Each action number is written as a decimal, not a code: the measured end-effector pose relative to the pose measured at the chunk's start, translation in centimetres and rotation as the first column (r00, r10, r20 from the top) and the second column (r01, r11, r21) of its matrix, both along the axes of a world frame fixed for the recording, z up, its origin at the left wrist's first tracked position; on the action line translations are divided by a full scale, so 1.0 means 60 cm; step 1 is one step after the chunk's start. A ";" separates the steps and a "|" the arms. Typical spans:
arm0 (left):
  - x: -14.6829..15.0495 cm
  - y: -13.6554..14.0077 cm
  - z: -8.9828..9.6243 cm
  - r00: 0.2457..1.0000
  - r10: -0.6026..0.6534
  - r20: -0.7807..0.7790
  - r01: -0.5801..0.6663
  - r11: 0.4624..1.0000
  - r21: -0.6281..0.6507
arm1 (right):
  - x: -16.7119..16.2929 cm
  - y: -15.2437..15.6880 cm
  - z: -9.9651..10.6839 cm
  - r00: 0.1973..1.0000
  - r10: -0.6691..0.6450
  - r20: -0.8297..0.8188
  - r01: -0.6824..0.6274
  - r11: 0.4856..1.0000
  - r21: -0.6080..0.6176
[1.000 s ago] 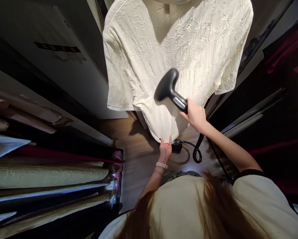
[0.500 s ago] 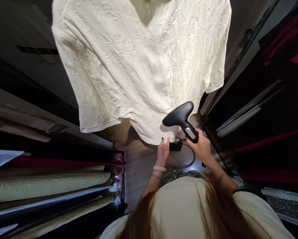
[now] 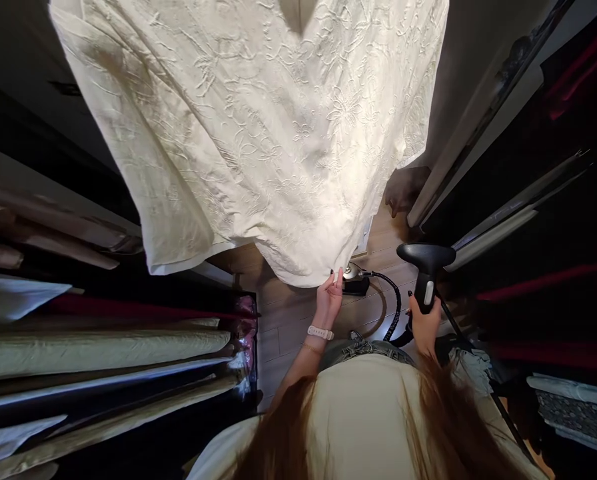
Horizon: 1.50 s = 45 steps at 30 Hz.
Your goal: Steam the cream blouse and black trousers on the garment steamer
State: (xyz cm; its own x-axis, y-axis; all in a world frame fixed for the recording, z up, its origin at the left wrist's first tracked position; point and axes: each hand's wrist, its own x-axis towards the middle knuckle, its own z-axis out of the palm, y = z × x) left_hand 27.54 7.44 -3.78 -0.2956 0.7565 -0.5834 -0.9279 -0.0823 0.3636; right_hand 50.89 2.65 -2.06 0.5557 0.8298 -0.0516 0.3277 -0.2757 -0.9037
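A cream embroidered blouse [image 3: 278, 147] hangs in front of me, creased along its left side, with a V-shaped neckline at the top. My left hand [image 3: 330, 293] pinches its bottom hem between fingers and thumb. In my right hand [image 3: 425, 325] is a black garment steamer head [image 3: 427, 267], gripped by its handle with the wide head up. It is held away from the cloth, off to the right. A black ribbed hose [image 3: 394, 300] curves on the floor side between my hands, and part of it is hidden behind my body.
Behind the hem, the steamer base [image 3: 356, 283] stands on the wooden floor [image 3: 288, 320]. Folded fabrics [image 3: 103, 353] are stacked on the left. Dark shelving with more cloth [image 3: 568, 407] lines the right side. A thin dark pole [image 3: 453, 320] slants beside my right hand.
My right hand has drawn the steamer head away from the blouse, to the right and down, turning it more upright. My left hand keeps hold of the hem, now pulled tauter.
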 end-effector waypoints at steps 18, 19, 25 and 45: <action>0.014 -0.009 -0.025 0.971 -0.080 -0.225 0.073 0.997 -0.039 | -0.011 -0.065 -0.036 0.998 0.052 0.036 -0.042 0.970 -0.241; 0.014 -0.013 -0.024 0.973 -0.074 -0.219 0.068 0.997 -0.036 | -0.010 -0.070 -0.038 0.999 0.040 0.024 -0.033 0.969 -0.244; -0.023 -0.017 -0.009 0.988 -0.060 -0.141 0.065 0.997 0.030 | -0.006 -0.092 0.003 1.000 -0.002 0.009 0.003 0.993 -0.122; 0.066 0.072 -0.039 0.962 -0.222 -0.157 0.239 0.966 0.102 | -0.021 0.178 0.415 0.204 0.244 0.948 -0.642 0.764 -0.058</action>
State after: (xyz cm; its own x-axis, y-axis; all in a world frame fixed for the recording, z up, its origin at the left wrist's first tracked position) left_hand 31.51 11.77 -6.15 -0.1786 0.8750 -0.4499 -0.8657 0.0775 0.4944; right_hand 49.65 13.30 22.84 -0.3814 0.8003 0.4626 0.9116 0.4088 0.0444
